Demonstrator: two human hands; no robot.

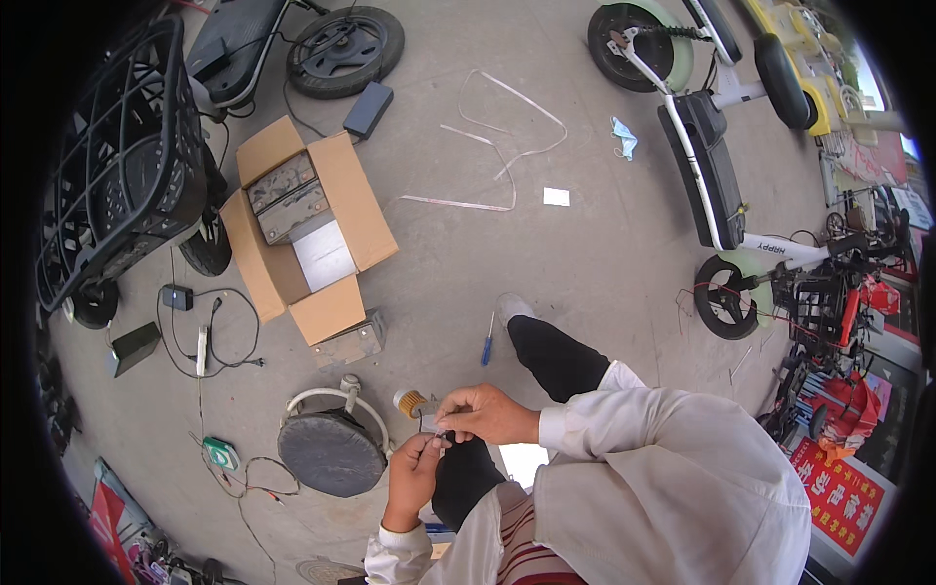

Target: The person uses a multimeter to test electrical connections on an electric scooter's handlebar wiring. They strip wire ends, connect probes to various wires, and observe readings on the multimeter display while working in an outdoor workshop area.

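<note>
My left hand (417, 471) and my right hand (480, 417) meet above my lap, fingers pinched around a small dark piece (447, 436) with a pale flat bit beside it; its detail is hidden by the fingers. Just beyond them is an orange cylindrical object (409, 400) with a pale top. A round black-seated stool (331, 454) stands to the left of my hands. A blue-handled screwdriver (487, 351) lies on the floor near my shoe.
An open cardboard box (351, 200) holds metal blocks. Scooters (702, 171) stand right, with another vehicle and black basket (127, 185) left. A loose wheel (346, 54), black adapter (369, 110), cables (253, 322), pale straps (458, 204) and blue mask (624, 138) lie on the floor.
</note>
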